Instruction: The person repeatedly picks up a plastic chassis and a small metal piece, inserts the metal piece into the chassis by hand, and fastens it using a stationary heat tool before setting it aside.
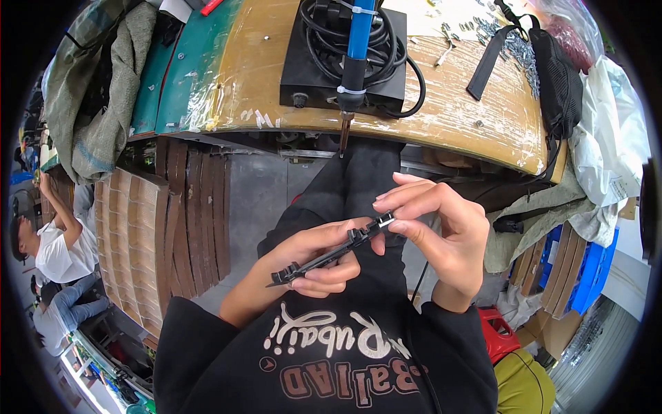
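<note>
Over my lap, my left hand (307, 259) grips a flat black plastic part (331, 255) with raised clips along its upper side. The part is tilted, with its right end higher. At that end, the thumb and fingers of my right hand (448, 231) pinch a small pale piece (385, 219) against the black part. Its exact kind is too small to make out. Beyond my hands, a blue-handled tool (358, 38) with a metal tip, like a soldering iron, points toward me over the table edge.
The tool lies on a black box (293, 79) with coiled black cable on the worn table (248, 76). Small metal parts (517, 52) and a black pouch (560, 83) are at the far right. Divided trays (131, 234) stand at left, near a seated person (65, 248). A red stool (498, 331) stands right.
</note>
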The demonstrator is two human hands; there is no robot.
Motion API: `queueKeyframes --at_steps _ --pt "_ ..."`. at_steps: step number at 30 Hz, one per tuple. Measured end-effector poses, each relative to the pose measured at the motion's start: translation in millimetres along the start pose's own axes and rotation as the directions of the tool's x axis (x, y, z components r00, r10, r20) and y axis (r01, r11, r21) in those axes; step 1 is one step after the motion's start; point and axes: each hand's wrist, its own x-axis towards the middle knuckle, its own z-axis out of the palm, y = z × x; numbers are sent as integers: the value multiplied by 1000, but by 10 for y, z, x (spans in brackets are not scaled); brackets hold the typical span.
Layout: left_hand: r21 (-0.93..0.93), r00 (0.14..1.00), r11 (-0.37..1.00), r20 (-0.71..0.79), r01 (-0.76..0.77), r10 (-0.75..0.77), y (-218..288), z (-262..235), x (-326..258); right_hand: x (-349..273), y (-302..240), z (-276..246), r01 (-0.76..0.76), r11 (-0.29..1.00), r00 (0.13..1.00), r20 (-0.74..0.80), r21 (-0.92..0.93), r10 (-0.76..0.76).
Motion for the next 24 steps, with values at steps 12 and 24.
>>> queueKeyframes --at_steps 12,24 --pt "269 982 962 -165 -45 92 14 129 -15 -25 -34 51 83 978 996 -12 -193 -87" --pt "915 668 402 -319 32 672 4 -119 145 -214 525 301 -388 870 893 -108 303 436"
